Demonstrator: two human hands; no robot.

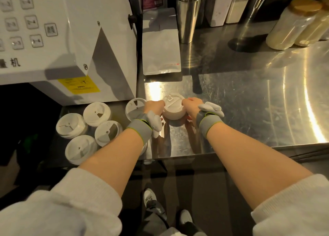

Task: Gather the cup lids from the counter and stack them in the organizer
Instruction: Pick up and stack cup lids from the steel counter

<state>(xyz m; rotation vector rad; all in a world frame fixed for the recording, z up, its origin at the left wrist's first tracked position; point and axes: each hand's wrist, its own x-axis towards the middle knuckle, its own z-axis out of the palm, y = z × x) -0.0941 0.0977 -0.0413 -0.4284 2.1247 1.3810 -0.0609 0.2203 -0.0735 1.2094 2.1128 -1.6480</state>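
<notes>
On the steel counter (pixel 240 102), the left hand (pixel 154 105) and right hand (pixel 191 105) clasp a short stack of white plastic cup lids (pixel 173 109) from both sides, likely squaring it up. At nine o'clock, more stacks (pixel 97 113) fill the organizer.

Bare forearms out of pushed-up white knit sleeves (pixel 85 196). Grey elastic wristbands with thin yellow-green edging (pixel 139 129) on both wrists, a smooth white plastic pod (pixel 211 108) strapped on each. White sneakers (pixel 150 198) below.
</notes>
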